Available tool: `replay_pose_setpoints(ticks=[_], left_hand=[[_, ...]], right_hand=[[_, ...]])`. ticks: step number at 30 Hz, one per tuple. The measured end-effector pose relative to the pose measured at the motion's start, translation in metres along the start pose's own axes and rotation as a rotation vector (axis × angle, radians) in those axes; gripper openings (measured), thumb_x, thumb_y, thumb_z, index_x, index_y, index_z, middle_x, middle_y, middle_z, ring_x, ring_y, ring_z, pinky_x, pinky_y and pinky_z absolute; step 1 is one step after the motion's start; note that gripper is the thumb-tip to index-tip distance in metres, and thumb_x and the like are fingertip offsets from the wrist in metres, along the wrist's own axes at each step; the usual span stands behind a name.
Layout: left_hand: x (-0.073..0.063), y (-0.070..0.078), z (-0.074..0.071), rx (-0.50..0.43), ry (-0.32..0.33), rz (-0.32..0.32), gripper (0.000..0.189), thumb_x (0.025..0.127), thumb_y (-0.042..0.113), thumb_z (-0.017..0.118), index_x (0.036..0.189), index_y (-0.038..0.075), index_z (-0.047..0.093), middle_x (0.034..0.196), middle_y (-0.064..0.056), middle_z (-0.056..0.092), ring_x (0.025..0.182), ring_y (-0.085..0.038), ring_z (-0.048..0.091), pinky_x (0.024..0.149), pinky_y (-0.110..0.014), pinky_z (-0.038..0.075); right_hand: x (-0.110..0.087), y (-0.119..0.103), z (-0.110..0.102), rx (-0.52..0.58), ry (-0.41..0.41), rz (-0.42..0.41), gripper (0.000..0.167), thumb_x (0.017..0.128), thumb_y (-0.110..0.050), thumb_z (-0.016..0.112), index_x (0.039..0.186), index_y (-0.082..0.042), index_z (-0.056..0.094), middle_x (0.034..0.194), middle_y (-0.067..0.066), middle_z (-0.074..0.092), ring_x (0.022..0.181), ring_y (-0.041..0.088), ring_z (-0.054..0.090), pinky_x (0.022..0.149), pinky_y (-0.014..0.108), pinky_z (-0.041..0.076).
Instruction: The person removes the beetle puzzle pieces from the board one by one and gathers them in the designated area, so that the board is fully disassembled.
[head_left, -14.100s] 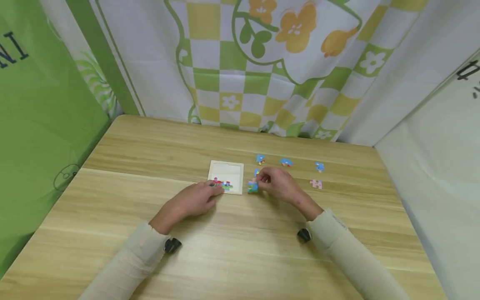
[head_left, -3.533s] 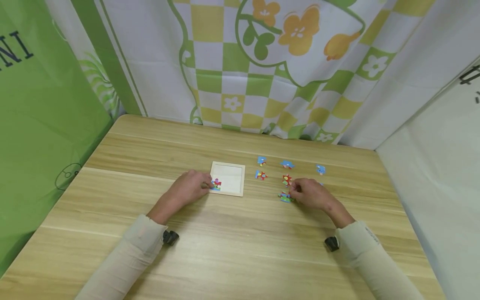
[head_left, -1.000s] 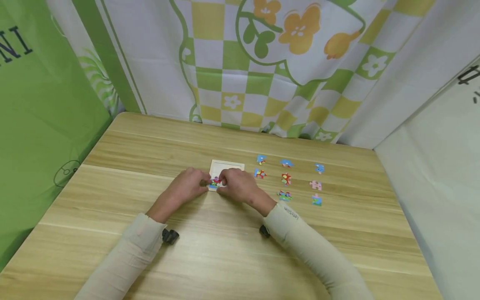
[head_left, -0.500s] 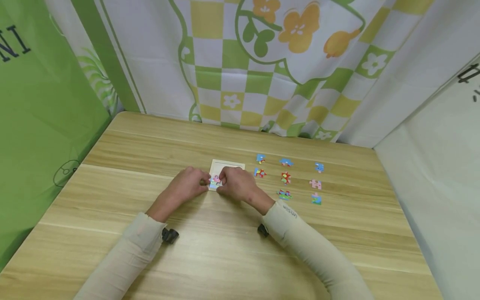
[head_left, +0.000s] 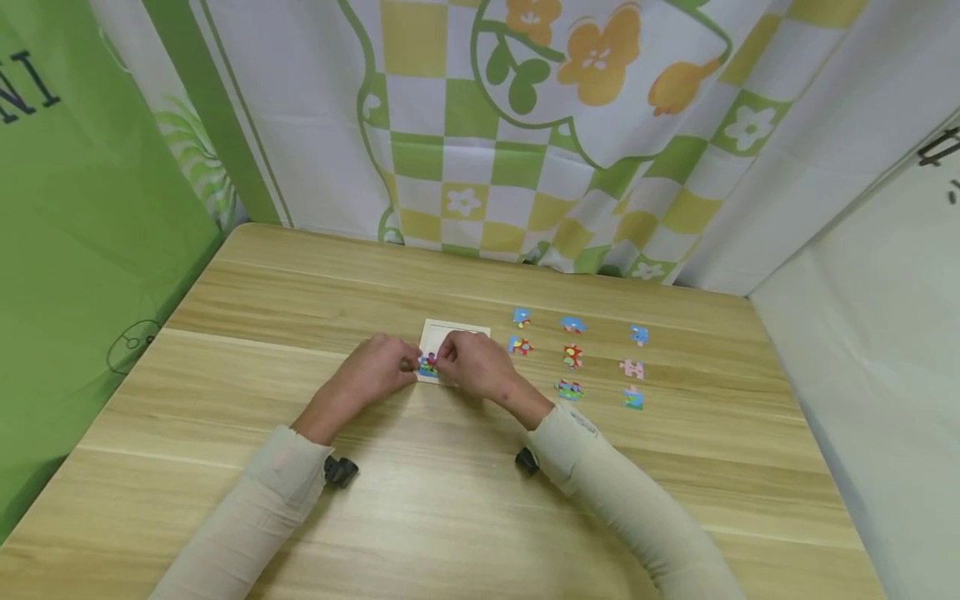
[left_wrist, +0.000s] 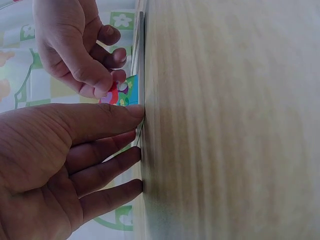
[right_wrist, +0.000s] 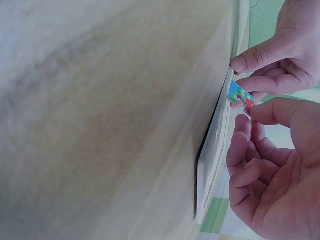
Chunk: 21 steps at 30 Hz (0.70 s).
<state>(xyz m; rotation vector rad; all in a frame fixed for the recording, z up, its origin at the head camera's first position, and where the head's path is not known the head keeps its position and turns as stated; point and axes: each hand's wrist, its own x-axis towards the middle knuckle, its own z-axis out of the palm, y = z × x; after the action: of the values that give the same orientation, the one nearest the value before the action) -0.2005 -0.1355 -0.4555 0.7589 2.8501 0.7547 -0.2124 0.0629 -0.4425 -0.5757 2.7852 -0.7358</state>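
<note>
A shallow square wooden puzzle tray [head_left: 459,326] lies on the table between both hands. My left hand [head_left: 375,371] holds its left edge; the left wrist view shows the thumb and fingertips against the rim. At the tray's near left corner is a small jigsaw piece [head_left: 427,365] in blue, green and red. My right hand [head_left: 480,364] reaches across the tray and pinches this piece at its red end. In the right wrist view the piece [right_wrist: 240,94] looks tilted up from the tray, close to the left index finger. Fingers partly cover it.
Several loose jigsaw pieces lie in spaced rows right of the tray, among them a red one [head_left: 573,357], a pink one [head_left: 632,369] and a blue one [head_left: 573,325]. A patterned curtain [head_left: 465,158] hangs behind the wooden table [head_left: 435,517].
Earlier the right hand was out among the loose pieces, which got spread into rows. It then came left to the tray's corner piece. In the last half second the piece's tilt changed slightly.
</note>
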Motion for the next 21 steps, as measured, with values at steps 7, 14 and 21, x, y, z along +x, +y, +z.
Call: replay_pose_setpoints(ticks=[7,14,21], left_hand=[[0.001,0.000,-0.001,-0.005,-0.004,-0.007,0.008,0.086,0.005,0.079,0.093,0.009,0.078,0.096,-0.005,0.077,0.087,-0.024,0.071,0.079,-0.044,0.058],[-0.001,0.000,0.000,-0.029,0.013,-0.015,0.011,0.085,0.003,0.078,0.094,0.008,0.079,0.095,-0.004,0.076,0.092,-0.025,0.072,0.085,-0.044,0.057],[-0.002,0.000,0.001,-0.052,0.024,-0.024,0.008,0.086,0.001,0.076,0.090,0.008,0.077,0.101,-0.008,0.076,0.100,-0.028,0.071,0.091,-0.045,0.056]], right_hand=[[-0.004,0.004,-0.005,0.083,0.006,-0.048,0.007,0.096,-0.015,0.068,0.090,-0.014,0.072,0.085,-0.005,0.070,0.078,0.009,0.063,0.069,0.027,0.051],[-0.015,0.020,-0.017,0.142,0.008,-0.065,0.008,0.095,-0.013,0.067,0.089,-0.012,0.072,0.084,-0.004,0.069,0.078,0.009,0.063,0.071,0.027,0.051],[-0.034,0.045,-0.031,0.174,0.028,-0.039,0.011,0.098,-0.013,0.068,0.089,-0.010,0.072,0.083,-0.004,0.068,0.075,0.010,0.060,0.069,0.029,0.052]])
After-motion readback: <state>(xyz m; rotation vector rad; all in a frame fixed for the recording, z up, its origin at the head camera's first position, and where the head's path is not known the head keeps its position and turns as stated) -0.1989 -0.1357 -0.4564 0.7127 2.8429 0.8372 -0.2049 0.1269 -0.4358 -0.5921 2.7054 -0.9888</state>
